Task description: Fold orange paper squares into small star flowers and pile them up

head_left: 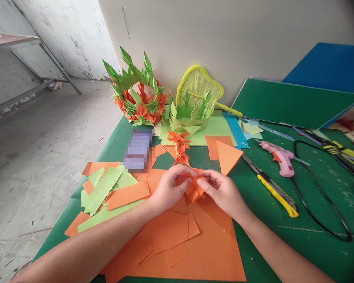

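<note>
Both my hands hold one small piece of folded orange paper (194,191) above a large orange sheet (215,251). My left hand (174,184) pinches its left side between thumb and fingers. On the right edge, my right hand (221,190) grips it the same way, fingers partly hidden behind it. Just beyond stand several folded orange paper flowers (181,147) in a row. Loose orange rectangles (169,230) lie on the sheet in front of my hands. An orange paper triangle (228,157) rests to the right of the flowers.
At the back are a green and orange paper crown (141,106), a green paper crown (191,118) and a yellow-framed fan shape (199,84). Paper scraps (103,192) and a blurred phone (138,149) lie left. A box cutter (273,188) and pink glue gun (279,157) with cord lie right.
</note>
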Available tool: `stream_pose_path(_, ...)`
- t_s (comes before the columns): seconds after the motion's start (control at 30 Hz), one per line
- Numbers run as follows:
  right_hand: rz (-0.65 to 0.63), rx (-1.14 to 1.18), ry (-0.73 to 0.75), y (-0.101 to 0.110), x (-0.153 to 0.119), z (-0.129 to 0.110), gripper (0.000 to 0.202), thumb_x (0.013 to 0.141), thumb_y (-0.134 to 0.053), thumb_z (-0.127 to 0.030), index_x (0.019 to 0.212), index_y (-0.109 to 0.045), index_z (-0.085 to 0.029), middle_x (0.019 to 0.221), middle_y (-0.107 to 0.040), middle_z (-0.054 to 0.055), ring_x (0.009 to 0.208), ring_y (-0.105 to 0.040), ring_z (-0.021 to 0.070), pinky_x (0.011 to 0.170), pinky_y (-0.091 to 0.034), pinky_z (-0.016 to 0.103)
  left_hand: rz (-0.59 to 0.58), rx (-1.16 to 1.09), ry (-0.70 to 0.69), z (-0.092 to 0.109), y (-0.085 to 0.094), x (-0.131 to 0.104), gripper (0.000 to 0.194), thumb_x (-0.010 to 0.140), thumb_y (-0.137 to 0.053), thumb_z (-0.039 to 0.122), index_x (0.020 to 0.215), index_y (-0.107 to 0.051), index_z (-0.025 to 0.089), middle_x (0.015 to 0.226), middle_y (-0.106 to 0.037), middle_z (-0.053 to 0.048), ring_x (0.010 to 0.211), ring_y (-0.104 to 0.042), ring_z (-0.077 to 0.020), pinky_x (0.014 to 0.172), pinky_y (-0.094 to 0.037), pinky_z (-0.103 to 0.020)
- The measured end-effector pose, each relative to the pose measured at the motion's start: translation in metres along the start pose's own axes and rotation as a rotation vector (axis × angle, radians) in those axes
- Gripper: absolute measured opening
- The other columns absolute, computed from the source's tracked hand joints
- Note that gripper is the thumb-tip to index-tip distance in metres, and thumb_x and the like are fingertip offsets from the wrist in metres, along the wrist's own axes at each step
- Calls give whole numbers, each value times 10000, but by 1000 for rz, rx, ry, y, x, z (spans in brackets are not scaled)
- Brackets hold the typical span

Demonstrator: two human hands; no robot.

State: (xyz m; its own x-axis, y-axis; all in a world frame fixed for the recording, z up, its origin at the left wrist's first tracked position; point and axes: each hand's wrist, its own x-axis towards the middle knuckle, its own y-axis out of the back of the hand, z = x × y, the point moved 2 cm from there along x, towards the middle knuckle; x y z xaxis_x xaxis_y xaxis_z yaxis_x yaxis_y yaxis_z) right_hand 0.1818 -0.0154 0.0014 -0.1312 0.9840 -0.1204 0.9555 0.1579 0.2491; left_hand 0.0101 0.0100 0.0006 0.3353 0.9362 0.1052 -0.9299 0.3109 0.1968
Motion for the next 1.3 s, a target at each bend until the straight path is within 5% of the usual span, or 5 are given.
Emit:
stream_pose_path(0.33,200,-55,213,4,-3,-2,174,877,-621,-367,884,-498,-245,778,-579,-15,643,-557,133,598,-483,267,-24,176,63,1,2,-2,319,834,-467,108,968,-740,203,721,-449,4,631,-434,-107,585,-388,-237)
stream_pose_path(0.5,317,-500,607,7,-10,-16,114,863,-655,-301,956,-623,-242,853,-550,25,811,-540,181,755,-467,337,43,31,104,1,3,-2,286,892,-504,241,1079,-720,226,936,-539,-49,847,-541,-153,702,-472,-254)
stream_pose_path(0.67,411,-797,699,8,-9,-16,278,845,-677,-328,1099,-643,-220,850,-507,41,808,-526,201,758,-463,358,42,-46,153,0,4,-3,292,909,-523,305,1140,-697,267,1117,-575,-71,1199,-454,-230,934,-464,-322)
stream_pose_path(0.9,451,-784,678,8,-9,-17,163,865,-655,-269,1020,-684,-228,831,-575,44,787,-552,197,752,-450,353,-20,-171,244,1,0,-3,378,851,-613,288,1228,-642,276,1210,-509,-83,1025,-554,-204,640,-515,-229)
stream_pose_path(1.3,343,-996,1058,2,-20,-20,193,856,-664,-120,976,-696,-268,966,-755,-26,839,-593,152,767,-406,316,60,-239,228,-4,1,-1,357,808,-670,260,1165,-679,251,1250,-483,-90,1263,-424,-243,782,-512,-240)
